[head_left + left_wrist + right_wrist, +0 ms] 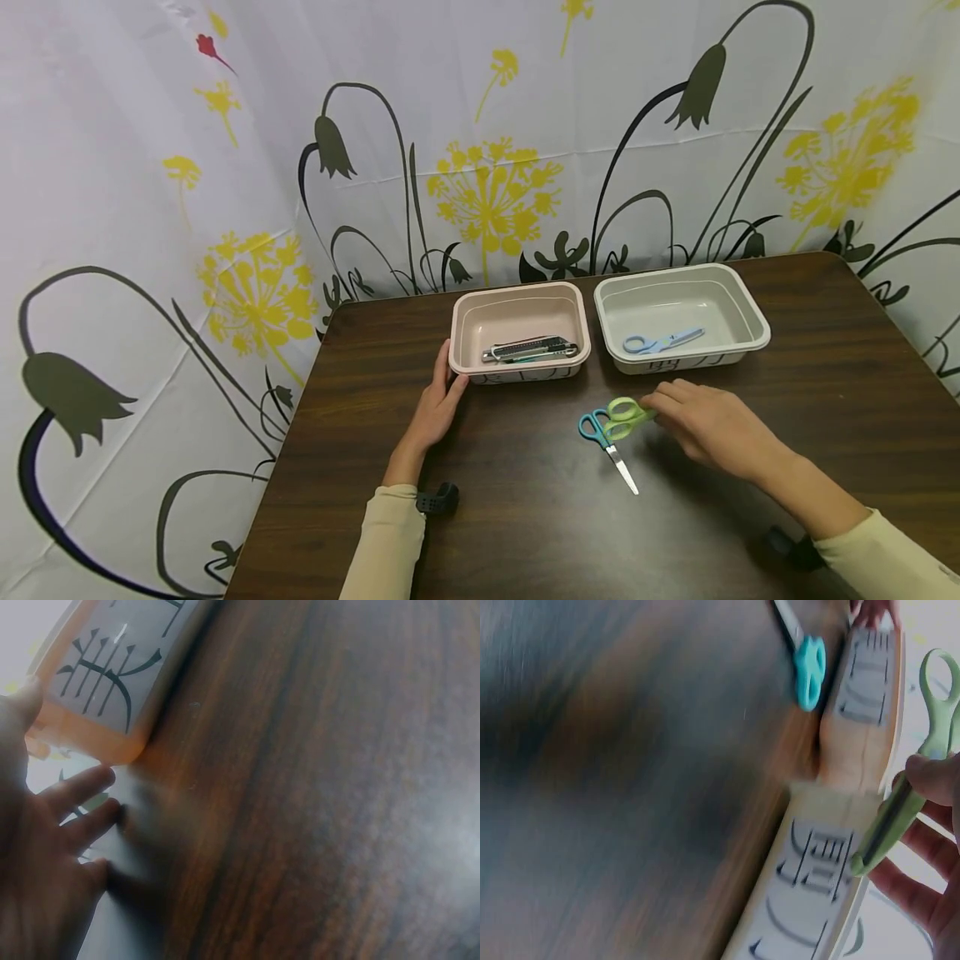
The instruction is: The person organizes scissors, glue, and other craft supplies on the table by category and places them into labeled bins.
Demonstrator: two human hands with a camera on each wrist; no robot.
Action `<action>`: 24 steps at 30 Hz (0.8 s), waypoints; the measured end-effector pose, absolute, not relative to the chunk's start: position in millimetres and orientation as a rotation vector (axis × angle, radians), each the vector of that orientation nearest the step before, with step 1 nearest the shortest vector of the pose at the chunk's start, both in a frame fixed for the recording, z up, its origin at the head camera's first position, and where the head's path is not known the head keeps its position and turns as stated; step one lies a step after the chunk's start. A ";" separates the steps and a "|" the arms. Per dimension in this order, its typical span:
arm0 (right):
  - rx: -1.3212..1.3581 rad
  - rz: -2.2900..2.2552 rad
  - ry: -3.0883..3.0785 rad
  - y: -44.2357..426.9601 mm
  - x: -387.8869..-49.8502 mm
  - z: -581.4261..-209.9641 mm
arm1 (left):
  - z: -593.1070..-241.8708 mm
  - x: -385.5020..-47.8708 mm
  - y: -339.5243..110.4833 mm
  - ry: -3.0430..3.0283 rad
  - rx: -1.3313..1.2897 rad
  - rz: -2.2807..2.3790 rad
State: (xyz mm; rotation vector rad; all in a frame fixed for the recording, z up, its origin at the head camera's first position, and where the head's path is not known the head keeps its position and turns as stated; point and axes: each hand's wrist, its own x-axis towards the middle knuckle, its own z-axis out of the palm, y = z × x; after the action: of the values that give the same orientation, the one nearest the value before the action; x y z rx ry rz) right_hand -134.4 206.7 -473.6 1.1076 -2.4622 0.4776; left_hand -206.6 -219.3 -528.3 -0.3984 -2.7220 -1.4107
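Observation:
My right hand (pixel 712 425) pinches a pair of green scissors (pixel 626 417) between thumb and fingers, raised above the table in front of the grey bin (pixel 678 363). In the right wrist view the green scissors (pixel 900 802) have a covered, green blade end. Blue-handled scissors (pixel 611 450) with a metal blade lie on the table, their handles partly overlapped by the green ones in the head view. My left hand (pixel 433 410) rests against the left front corner of the pink bin (pixel 517 298), fingers loosely spread. Inside the pink bin lies a box cutter (pixel 531 348).
Light-blue scissors (pixel 663 340) lie in the grey bin, right of the pink one. Both bins stand near the back edge of the dark wooden table (pixel 510 517), before a flowered curtain (pixel 480 108). Each bin's front bears a label with dark writing.

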 end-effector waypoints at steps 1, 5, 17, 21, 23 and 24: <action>1.087 0.475 -2.458 210.3 -137.4 -473.2 | -528.3 -206.5 -219.4 -2.719 -0.403 -1.414; 0.986 0.471 -2.408 224.5 -149.4 -472.0 | -528.2 -206.5 -219.5 -2.708 -0.415 -1.416; 0.702 0.435 -2.331 250.5 -177.9 -466.7 | -529.7 -207.0 -219.2 -2.705 -0.406 -1.440; 0.673 0.411 -2.381 258.1 -183.4 -470.1 | -529.6 -206.4 -218.9 -2.711 -0.393 -1.439; 0.657 0.397 -2.393 260.3 -185.7 -471.3 | -529.3 -206.6 -218.7 -2.713 -0.388 -1.436; 0.654 0.391 -2.393 261.3 -186.9 -471.9 | -529.6 -206.8 -218.7 -2.709 -0.395 -1.435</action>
State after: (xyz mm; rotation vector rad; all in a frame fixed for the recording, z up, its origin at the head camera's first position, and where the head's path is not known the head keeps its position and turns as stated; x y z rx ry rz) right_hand -186.9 261.3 -471.9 0.6535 -2.3932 0.3911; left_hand -206.8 -218.7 -529.6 -0.3951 -2.7087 -1.4350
